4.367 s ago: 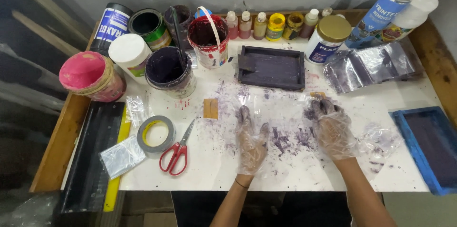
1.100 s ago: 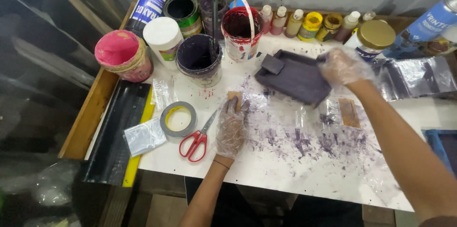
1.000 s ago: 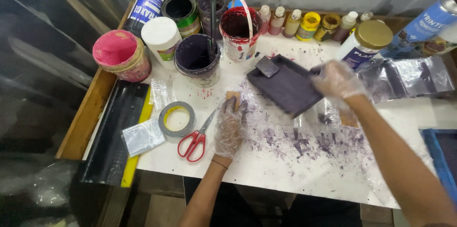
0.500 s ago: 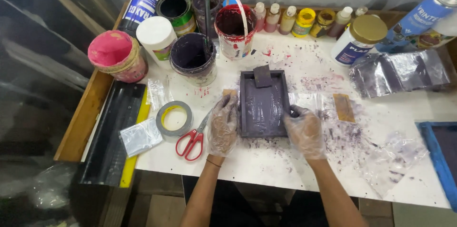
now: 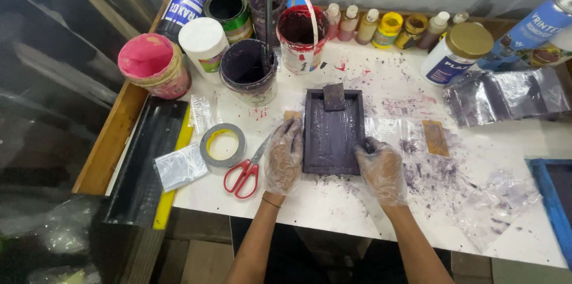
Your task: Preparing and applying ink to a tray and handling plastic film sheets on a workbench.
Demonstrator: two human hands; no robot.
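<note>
A small dark purple-stained rectangular frame (image 5: 332,132) lies flat on the white, paint-spattered table (image 5: 333,209), with a small dark scraper card (image 5: 333,97) leaning at its far end. My left hand (image 5: 285,156), in a clear plastic glove, rests flat against the frame's left edge. My right hand (image 5: 381,169), also gloved, grips the frame's near right corner. Red-handled scissors (image 5: 243,172) and a roll of grey tape (image 5: 223,145) lie just left of my left hand.
Paint tubs stand at the back: a pink one (image 5: 154,64), a white-lidded one (image 5: 204,41), a dark purple one (image 5: 248,68), a red-stained bucket (image 5: 301,33). Small bottles (image 5: 388,28), a gold-lidded jar (image 5: 458,52), crumpled stained plastic (image 5: 506,94), a blue frame (image 5: 554,200) and a black squeegee (image 5: 149,159) surround them.
My right hand brought the dark frame from the back of the table down to the middle and laid it flat. My left hand moved onto its left edge.
</note>
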